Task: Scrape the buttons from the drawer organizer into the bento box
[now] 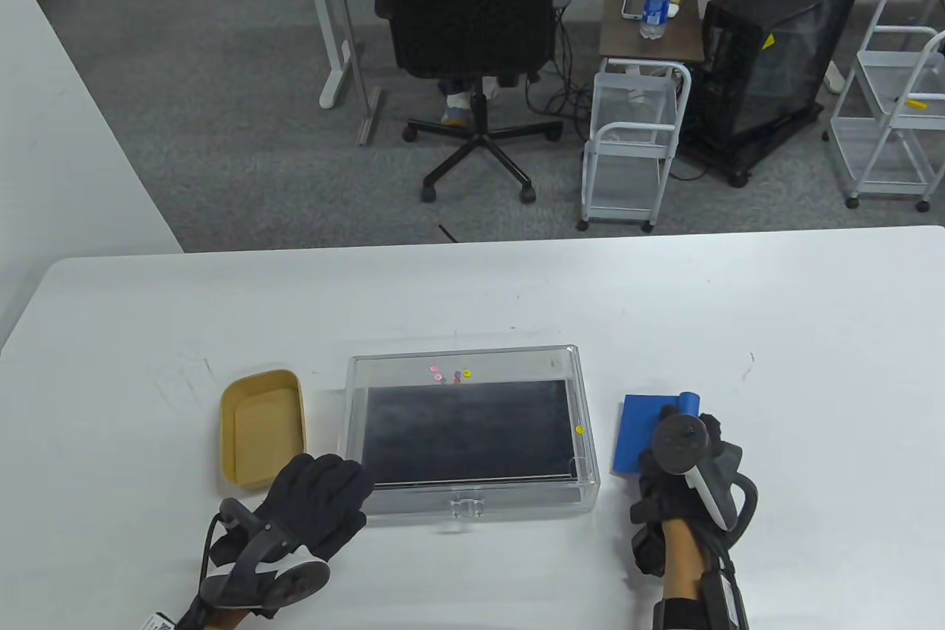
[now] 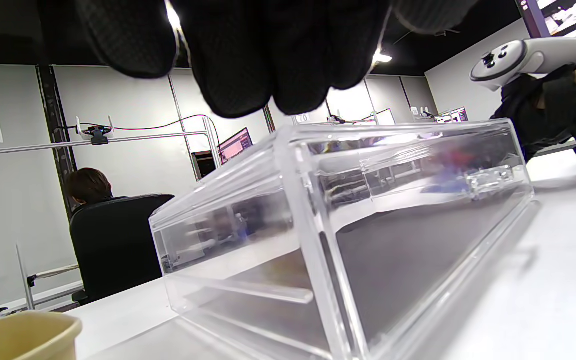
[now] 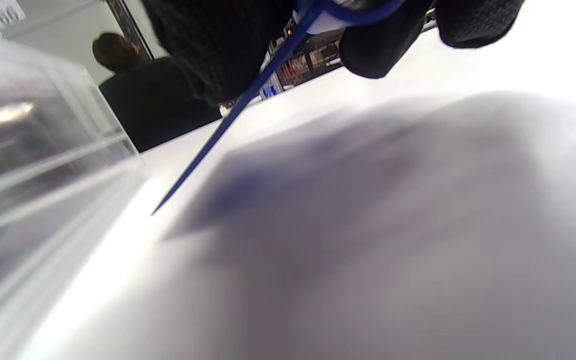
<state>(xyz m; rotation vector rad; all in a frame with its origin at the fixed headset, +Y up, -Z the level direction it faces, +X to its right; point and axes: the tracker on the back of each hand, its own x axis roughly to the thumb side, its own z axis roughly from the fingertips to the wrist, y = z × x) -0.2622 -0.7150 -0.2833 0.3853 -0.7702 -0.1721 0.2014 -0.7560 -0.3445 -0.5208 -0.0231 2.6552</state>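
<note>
The clear drawer organizer [image 1: 517,498] with a dark liner stands in the middle of the table. Several small buttons [image 1: 458,374] lie against its far wall, and a yellow one [image 1: 579,429] lies by its right wall. The empty tan bento box [image 1: 260,375] stands just left of it. My left hand [image 1: 328,490] hovers at the organizer's front left corner [image 2: 318,210], fingers [image 2: 248,60] loosely curled above the rim. My right hand [image 1: 683,449] grips the handle of a blue scraper [image 1: 641,434] right of the organizer; its blade [image 3: 248,93] is tilted, with the edge just off the table.
The white table [image 1: 472,290] runs wide beyond the organizer. Its far edge faces an office chair [image 1: 472,32], wire carts [image 1: 635,142] and a computer tower on the floor. The organizer's wall [image 3: 28,165] lies close on the scraper's left.
</note>
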